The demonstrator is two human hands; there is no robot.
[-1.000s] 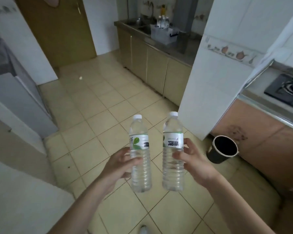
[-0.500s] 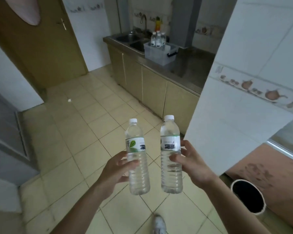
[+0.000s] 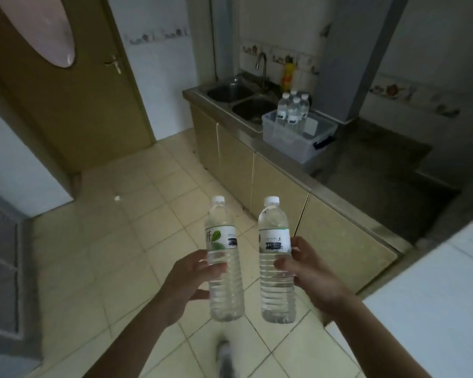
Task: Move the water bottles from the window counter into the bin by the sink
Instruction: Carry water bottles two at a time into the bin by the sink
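Observation:
My left hand (image 3: pixel 187 279) grips a clear water bottle with a green leaf label (image 3: pixel 223 257), held upright over the tiled floor. My right hand (image 3: pixel 309 271) grips a second clear water bottle with a white label (image 3: pixel 275 257), also upright, a little to the right. Far ahead on the dark counter stands a clear plastic bin (image 3: pixel 298 137) beside the double sink (image 3: pixel 241 99). Several white-capped bottles (image 3: pixel 292 110) stand inside the bin at its left end.
A brown door (image 3: pixel 74 99) is at the left. Cabinet fronts (image 3: pixel 279 186) run below the counter along the right. A white tiled wall corner (image 3: pixel 432 309) juts in at lower right. A grey pillar (image 3: pixel 347 58) rises behind the bin. My shoe (image 3: pixel 225 358) shows below.
The view has advanced toward the sink counter; the bin and sink are nearer and larger. The black bucket on the floor has dropped out of view. Both hands still hold their bottles upright.

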